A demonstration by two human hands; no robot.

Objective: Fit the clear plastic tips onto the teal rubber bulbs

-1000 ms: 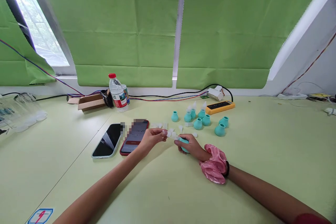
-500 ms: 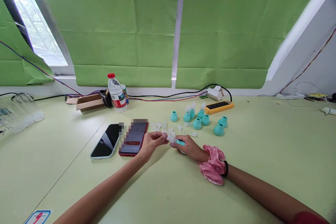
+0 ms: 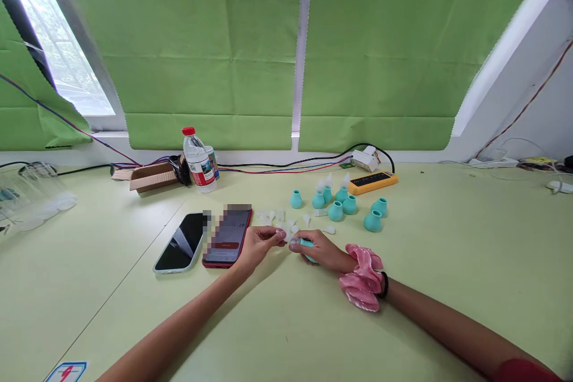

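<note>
Our right hand (image 3: 326,249) grips a blue-green bulb (image 3: 307,243) just below the middle of the frame, its front end seeming to point left, toward our left hand (image 3: 262,243), which pinches a small clear piece (image 3: 287,237) just beside it.

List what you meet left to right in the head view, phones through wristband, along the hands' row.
Pale-cased phone → red-cased phone → left hand → right hand, gripping a teal bulb → pink scrunchie → black wristband.
</note>
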